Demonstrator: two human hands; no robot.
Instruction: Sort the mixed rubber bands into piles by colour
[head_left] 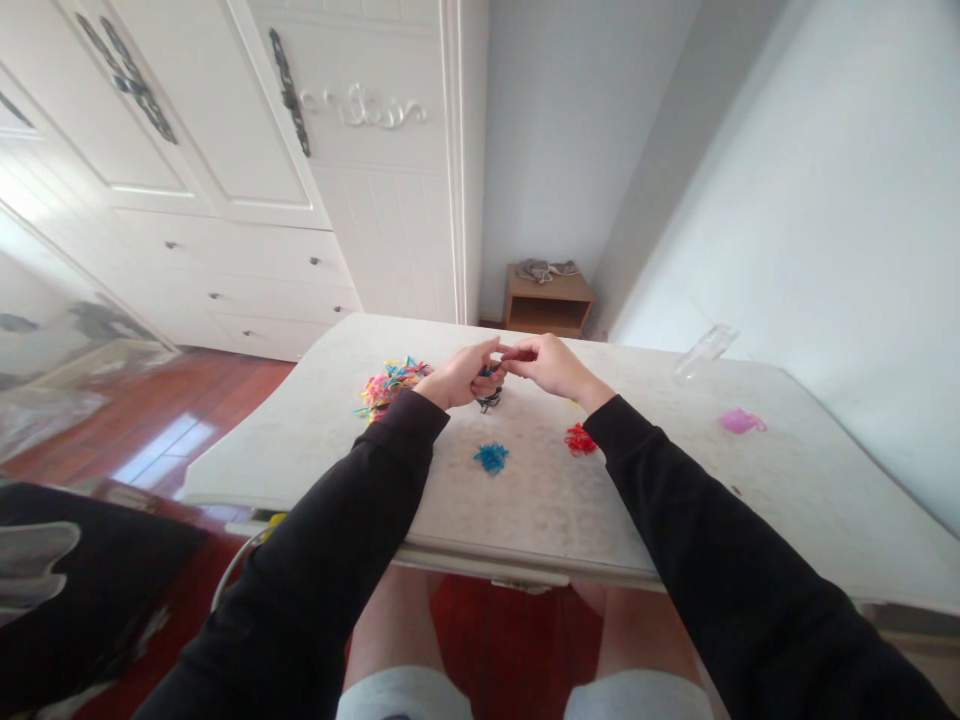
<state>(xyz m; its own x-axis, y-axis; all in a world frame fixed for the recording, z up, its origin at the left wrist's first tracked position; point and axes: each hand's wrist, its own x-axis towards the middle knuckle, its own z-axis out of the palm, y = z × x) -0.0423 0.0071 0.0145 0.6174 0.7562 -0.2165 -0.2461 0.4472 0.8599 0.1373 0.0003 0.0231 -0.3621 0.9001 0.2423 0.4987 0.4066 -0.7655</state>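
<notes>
Both hands meet above the far middle part of the white table [536,495]. My left hand [466,374] is closed, its fingers curled around something small and dark with a hint of blue. My right hand [550,366] pinches with thumb and forefinger against the left fingertips; what it grips is too small to make out. Just below the left hand lies a black pile of thin bands [490,402], partly hidden. Left of it is a mixed heap of coloured bands [386,385]. Nearer to me sit a blue pile [491,458] and a red pile [579,440], the red one beside my right sleeve.
On the table's right side are a clear plastic container [703,355], lying tilted, and a pink clump [741,421]. A bit of yellow shows beside my right wrist. Beyond the table stand a white wardrobe [390,220] and a small wooden cabinet [549,302] with cloth on top.
</notes>
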